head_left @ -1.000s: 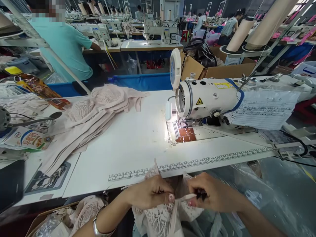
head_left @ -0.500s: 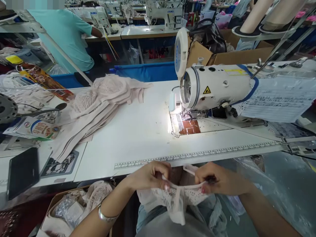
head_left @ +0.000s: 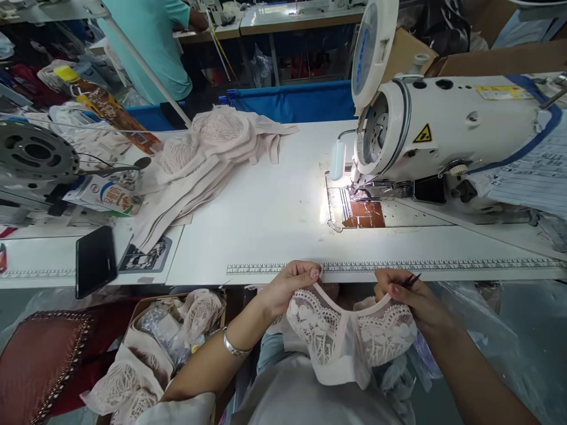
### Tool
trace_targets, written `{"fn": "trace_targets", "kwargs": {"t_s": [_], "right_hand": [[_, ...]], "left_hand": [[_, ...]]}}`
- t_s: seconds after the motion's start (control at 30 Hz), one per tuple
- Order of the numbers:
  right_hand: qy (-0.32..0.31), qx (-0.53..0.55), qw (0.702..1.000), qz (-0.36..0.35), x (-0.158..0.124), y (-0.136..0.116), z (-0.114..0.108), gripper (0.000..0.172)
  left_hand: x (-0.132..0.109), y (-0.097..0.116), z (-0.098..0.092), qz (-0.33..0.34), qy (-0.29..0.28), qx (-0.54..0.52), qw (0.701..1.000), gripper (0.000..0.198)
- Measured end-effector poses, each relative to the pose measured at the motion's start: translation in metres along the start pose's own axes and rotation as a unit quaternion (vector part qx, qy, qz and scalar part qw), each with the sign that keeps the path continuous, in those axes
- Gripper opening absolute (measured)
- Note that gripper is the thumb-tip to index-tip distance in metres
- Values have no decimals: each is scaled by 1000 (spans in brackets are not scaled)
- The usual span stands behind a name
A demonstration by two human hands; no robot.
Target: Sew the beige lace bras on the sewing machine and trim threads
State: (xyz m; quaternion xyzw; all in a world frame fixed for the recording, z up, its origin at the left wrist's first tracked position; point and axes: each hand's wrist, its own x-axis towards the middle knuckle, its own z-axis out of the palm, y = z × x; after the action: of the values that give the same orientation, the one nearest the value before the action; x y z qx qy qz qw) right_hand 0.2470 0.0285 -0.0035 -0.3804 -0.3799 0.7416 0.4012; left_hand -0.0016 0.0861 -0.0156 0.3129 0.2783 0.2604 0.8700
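A pale pink lace garment piece (head_left: 348, 336) hangs spread between both hands just below the table's front edge. My left hand (head_left: 290, 286) pinches its upper left corner. My right hand (head_left: 405, 295) pinches the upper right corner and also grips a small dark tool (head_left: 411, 280) that pokes out past the fingers. Both hands are closed. The white sewing machine (head_left: 443, 127) stands on the white table (head_left: 266, 212) beyond the hands, its lamp lighting the needle plate (head_left: 361, 212).
A heap of pink lace pieces (head_left: 208, 159) lies at the table's left. A black phone (head_left: 95, 260), a printed carton (head_left: 106, 195) and a thread spool holder (head_left: 33, 153) sit further left. A cardboard box of lace pieces (head_left: 163, 336) stands below. A person in a teal shirt (head_left: 153, 41) works behind.
The hands have drawn apart and risen, so the bunched lace piece is now stretched flat between them. The view has tilted down and moved closer to the table.
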Motion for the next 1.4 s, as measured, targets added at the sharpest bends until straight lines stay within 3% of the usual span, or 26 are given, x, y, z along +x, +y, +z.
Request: {"fn": "trace_targets", "kwargs": {"t_s": [0.2,0.5,0.6,0.73,0.8,0.87,0.93,1.0,1.07,1.13,1.23,1.33,1.4], "right_hand": [[5,-13,1000,14,0,-1,-3,56],[-73,-53,996,5,-1,-4,-12,53],[-148,-197,969,13,-3,-16,-12,51],[-178,-409,895,-9,-6,-32,5,26],[-202,-429,880,-33,-10,-34,15,16],[-211,-410,885,-67,-16,-32,20,21],[-188,-375,901,-110,-27,-28,18,25],[-155,-320,926,-127,-41,-24,12,34],[-104,-266,954,-92,-55,-22,5,43],[-41,-253,966,-31,-65,-22,2,46],[28,-317,947,43,-68,-17,8,39],[63,-333,940,44,-60,-3,21,37],[108,-315,943,3,-53,9,30,37]], "left_hand": [[-1,2,-1,-5,-1,27,1000,60],[0,4,-2,17,-49,12,999,60],[2,3,4,6,-56,25,998,62],[16,-1,17,3,-112,102,988,66],[25,-1,22,10,-128,149,981,69],[32,2,26,39,-95,211,972,65],[32,6,30,132,-5,311,941,48],[23,10,35,268,81,419,864,24],[8,10,42,371,87,479,791,17],[-8,3,48,398,27,507,764,10],[-21,-18,57,387,-28,572,723,14],[-18,-41,60,397,-1,628,669,22],[-13,-52,58,406,34,630,661,19]]}}
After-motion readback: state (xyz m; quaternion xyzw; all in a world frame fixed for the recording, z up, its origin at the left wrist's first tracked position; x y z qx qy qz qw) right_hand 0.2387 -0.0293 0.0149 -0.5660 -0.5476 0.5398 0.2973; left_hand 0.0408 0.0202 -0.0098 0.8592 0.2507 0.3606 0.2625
